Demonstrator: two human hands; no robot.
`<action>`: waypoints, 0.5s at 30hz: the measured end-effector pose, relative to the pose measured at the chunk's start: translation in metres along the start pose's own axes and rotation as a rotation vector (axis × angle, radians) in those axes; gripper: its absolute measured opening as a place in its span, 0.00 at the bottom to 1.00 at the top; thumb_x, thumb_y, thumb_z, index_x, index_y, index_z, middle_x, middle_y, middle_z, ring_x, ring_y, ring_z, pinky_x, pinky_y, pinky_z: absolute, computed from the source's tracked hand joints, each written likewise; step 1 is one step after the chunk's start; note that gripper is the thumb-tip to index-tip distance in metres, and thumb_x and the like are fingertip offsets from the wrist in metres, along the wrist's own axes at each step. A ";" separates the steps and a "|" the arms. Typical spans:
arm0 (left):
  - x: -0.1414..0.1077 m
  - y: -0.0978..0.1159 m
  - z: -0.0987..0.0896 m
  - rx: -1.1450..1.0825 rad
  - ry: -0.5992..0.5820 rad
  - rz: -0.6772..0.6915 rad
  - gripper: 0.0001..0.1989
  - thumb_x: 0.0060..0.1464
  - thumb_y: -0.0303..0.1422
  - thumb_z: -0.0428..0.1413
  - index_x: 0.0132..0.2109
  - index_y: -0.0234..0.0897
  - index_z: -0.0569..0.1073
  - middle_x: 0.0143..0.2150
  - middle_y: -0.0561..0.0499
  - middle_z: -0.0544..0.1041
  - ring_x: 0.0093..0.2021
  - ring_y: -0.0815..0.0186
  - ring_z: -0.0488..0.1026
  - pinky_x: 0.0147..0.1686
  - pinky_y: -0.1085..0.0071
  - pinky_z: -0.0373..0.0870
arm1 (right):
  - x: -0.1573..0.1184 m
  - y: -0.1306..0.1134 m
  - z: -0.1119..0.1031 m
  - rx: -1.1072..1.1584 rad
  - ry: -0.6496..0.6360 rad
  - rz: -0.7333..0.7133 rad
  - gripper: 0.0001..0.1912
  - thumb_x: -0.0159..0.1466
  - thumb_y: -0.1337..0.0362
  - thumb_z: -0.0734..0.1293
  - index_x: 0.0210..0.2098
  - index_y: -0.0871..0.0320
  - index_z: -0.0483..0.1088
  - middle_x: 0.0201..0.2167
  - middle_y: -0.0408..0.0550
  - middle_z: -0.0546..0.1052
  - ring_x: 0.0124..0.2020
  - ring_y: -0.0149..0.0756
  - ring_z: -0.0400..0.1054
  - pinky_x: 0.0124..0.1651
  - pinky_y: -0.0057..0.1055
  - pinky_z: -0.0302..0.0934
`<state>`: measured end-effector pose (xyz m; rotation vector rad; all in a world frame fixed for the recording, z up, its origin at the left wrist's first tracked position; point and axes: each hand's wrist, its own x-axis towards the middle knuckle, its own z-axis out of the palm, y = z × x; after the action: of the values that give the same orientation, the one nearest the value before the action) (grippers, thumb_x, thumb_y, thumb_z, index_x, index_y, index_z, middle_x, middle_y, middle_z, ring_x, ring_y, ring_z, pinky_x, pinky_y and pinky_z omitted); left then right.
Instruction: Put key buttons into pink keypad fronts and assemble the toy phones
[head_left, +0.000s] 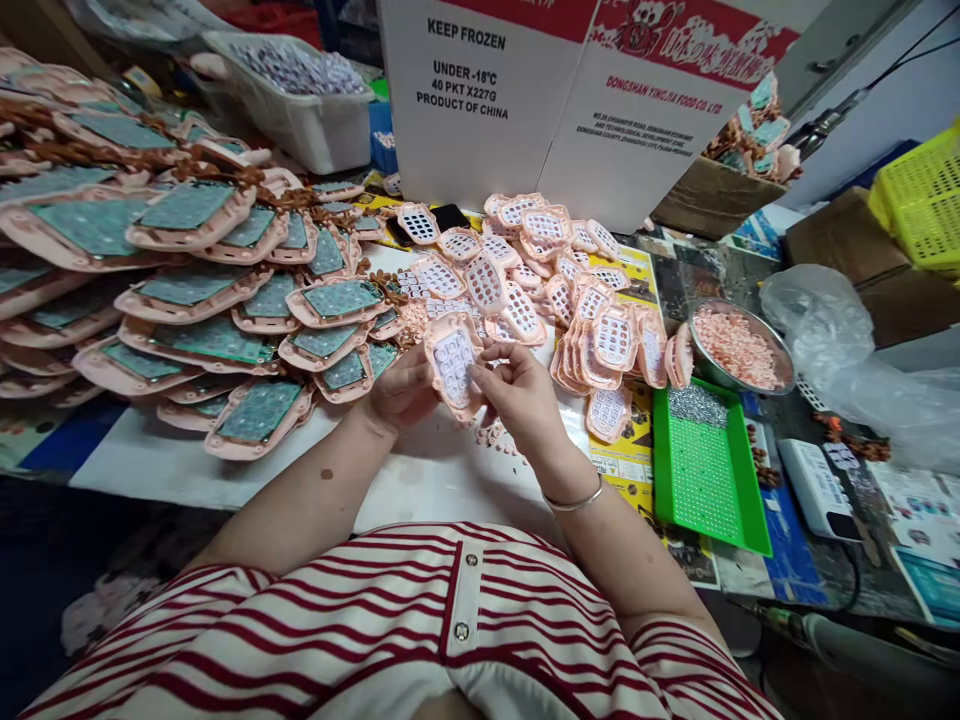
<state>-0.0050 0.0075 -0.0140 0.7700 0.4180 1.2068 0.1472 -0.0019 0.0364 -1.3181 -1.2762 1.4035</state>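
Left hand (pixel 405 388) curled round one edge of a pink shell (pixel 454 368), right hand (pixel 517 388) closed on the opposite edge, thumb over its white keys; shell held tilted above the white tabletop, between the stacks. Progress, by judgement: keys look largely seated in this one; whether any is missing cannot be told. At left, many shells with green boards (pixel 259 412), apparently further along; at centre and right, a large pile of shells (pixel 546 228) without visible boards, apparently left to do. Containers: white tub (pixel 334 135), heaped with small whitish pieces; metal bowl (pixel 784 375), small pink pieces; green tray (pixel 709 470), tiny silvery parts at its far end; cardboard box (pixel 705 200), boarded shells and brown parts.
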 end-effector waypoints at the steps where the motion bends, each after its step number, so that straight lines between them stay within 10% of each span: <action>1: 0.000 -0.001 0.000 -0.023 0.014 -0.009 0.31 0.40 0.48 0.69 0.48 0.35 0.77 0.46 0.41 0.80 0.53 0.46 0.75 0.51 0.55 0.74 | 0.001 0.002 -0.001 -0.124 0.043 -0.049 0.15 0.56 0.55 0.73 0.36 0.54 0.66 0.16 0.30 0.63 0.17 0.26 0.60 0.23 0.25 0.58; 5: 0.000 -0.003 0.002 -0.127 0.097 -0.019 0.29 0.40 0.51 0.68 0.46 0.36 0.78 0.45 0.44 0.81 0.57 0.46 0.73 0.56 0.54 0.72 | 0.000 0.006 -0.006 -0.554 0.183 -0.377 0.11 0.62 0.55 0.69 0.38 0.55 0.69 0.24 0.39 0.71 0.27 0.31 0.66 0.32 0.30 0.62; 9: -0.003 -0.004 0.002 -0.199 0.164 -0.037 0.24 0.43 0.47 0.68 0.44 0.38 0.78 0.43 0.48 0.81 0.56 0.53 0.74 0.55 0.62 0.72 | -0.015 0.005 -0.009 -0.947 -0.020 -0.941 0.23 0.68 0.50 0.64 0.55 0.59 0.69 0.56 0.59 0.74 0.59 0.45 0.66 0.62 0.45 0.60; 15: -0.012 -0.012 -0.004 -0.274 0.210 -0.111 0.22 0.50 0.48 0.63 0.44 0.36 0.77 0.43 0.47 0.82 0.43 0.61 0.79 0.45 0.68 0.77 | -0.025 0.020 -0.001 -1.269 -0.193 -0.970 0.25 0.72 0.61 0.57 0.65 0.66 0.59 0.67 0.60 0.65 0.68 0.42 0.57 0.71 0.42 0.51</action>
<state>-0.0036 -0.0042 -0.0272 0.3817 0.4502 1.2144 0.1533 -0.0290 0.0212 -0.9146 -2.6206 -0.0901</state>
